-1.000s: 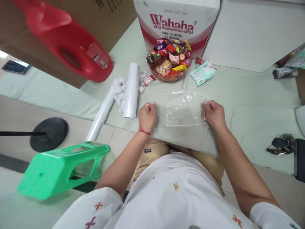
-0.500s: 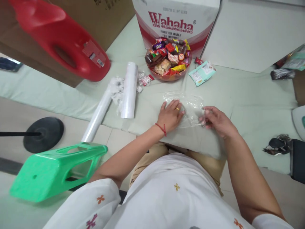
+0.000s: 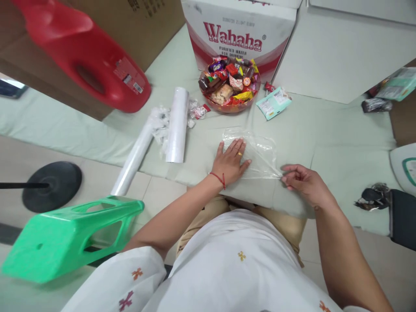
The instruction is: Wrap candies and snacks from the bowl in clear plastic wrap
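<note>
A clear plastic sheet point(image 3: 260, 151) lies on the pale green cloth in front of me, with creases running toward its near right corner. My left hand point(image 3: 230, 162) rests flat on the sheet's left part, fingers spread, a ring on one finger and a red string at the wrist. Pinched between the fingertips of my right hand point(image 3: 300, 180) is the near right corner, drawn out to a point. Beyond the sheet stands a red-rimmed bowl point(image 3: 227, 107) heaped with wrapped sweets. A mint-green packet point(image 3: 273, 103) lies right of the bowl.
Two rolls of plastic film point(image 3: 177, 125) point(image 3: 133, 158) lie at left beside crumpled film. A red jug point(image 3: 94, 56), a green plastic stool point(image 3: 48, 242) and a Wahaha carton point(image 3: 234, 32) surround the work area. Keys point(image 3: 373, 195) lie at right.
My right hand has moved a little right and toward me, pulling the sheet's corner out. The sheet looks flatter. My left hand stays on it, fingers slightly more spread.
</note>
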{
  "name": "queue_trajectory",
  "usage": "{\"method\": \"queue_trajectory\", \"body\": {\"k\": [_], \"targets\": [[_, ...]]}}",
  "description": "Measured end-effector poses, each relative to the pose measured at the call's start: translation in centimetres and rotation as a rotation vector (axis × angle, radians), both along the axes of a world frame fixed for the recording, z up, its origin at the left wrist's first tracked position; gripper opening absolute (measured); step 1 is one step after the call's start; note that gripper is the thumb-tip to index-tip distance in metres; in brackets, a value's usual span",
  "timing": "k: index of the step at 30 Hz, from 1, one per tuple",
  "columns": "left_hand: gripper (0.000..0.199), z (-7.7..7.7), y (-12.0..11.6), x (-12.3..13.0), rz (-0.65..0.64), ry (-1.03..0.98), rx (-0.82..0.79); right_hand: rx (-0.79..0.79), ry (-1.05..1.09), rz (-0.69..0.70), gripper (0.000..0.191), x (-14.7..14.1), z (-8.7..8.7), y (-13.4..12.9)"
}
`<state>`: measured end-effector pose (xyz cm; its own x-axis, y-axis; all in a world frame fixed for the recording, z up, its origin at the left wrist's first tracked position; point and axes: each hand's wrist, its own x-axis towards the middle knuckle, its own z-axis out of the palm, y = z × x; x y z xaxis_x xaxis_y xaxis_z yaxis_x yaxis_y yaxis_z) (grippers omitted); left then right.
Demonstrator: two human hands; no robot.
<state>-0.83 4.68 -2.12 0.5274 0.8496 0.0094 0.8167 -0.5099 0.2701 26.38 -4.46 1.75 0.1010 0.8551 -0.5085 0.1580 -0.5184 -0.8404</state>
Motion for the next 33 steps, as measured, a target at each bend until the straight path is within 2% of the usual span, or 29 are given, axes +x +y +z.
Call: {"method": "queue_trajectory", "body": {"k": [3, 7, 10, 14, 16, 19, 22, 23, 25, 27, 28, 30, 33], "targets": [[0.078, 0.1, 0.0, 0.1, -0.023, 0.005, -0.033, -0.038, -0.115, 0.087, 0.05, 0.4, 0.6, 0.8], [0.086, 0.1, 0.2, 0.1, -0.021, 0.006, -0.073, 0.02, -0.356, 0.049, 0.052, -0.5, 1.1, 4.3], [0.09, 0.0, 0.2, 0.1, -0.03, -0.015, -0.069, 0.049, -0.267, 0.038, 0.045, -1.6, 0.6, 7.4], [0.091, -0.1, 0.1, 0.0, -0.041, -0.028, -0.07, 0.142, -0.246, -0.145, 0.036, -1.6, -0.5, 9.9], [0.093, 0.0, 0.1, 0.0, -0.036, -0.035, -0.071, 0.1, -0.263, -0.131, 0.035, -1.0, -0.9, 10.3], [0.093, 0.3, 0.2, -0.4, -0.033, -0.092, -0.059, 0.044, -0.285, -0.041, 0.036, 0.1, -0.7, 10.3], [0.072, 0.8, 0.7, -1.6, 0.022, -0.187, -0.05, 0.006, -0.259, 0.067, 0.037, 1.0, 0.9, 10.8], [0.062, 0.9, 1.0, -2.2, 0.059, -0.207, -0.049, 0.013, -0.267, 0.056, 0.035, 1.1, 1.7, 11.1], [0.051, 0.9, 1.5, -3.1, 0.107, -0.21, -0.053, 0.092, -0.362, -0.086, 0.03, 1.0, 3.7, 12.4], [0.049, 0.8, 1.8, -3.8, 0.085, -0.178, -0.053, 0.221, -0.489, -0.248, 0.024, 0.2, 5.7, 14.3], [0.05, 0.8, 1.9, -4.0, 0.061, -0.159, -0.047, 0.283, -0.529, -0.26, 0.022, -0.6, 6.5, 15.4], [0.054, 0.6, 1.9, -4.1, 0.035, -0.129, -0.026, 0.387, -0.549, -0.091, 0.018, -2.7, 7.6, 18.1], [0.057, 0.6, 1.8, -3.8, 0.036, -0.105, -0.009, 0.549, -0.593, 0.322, 0.018, -6.8, 7.8, 22.7]]}}
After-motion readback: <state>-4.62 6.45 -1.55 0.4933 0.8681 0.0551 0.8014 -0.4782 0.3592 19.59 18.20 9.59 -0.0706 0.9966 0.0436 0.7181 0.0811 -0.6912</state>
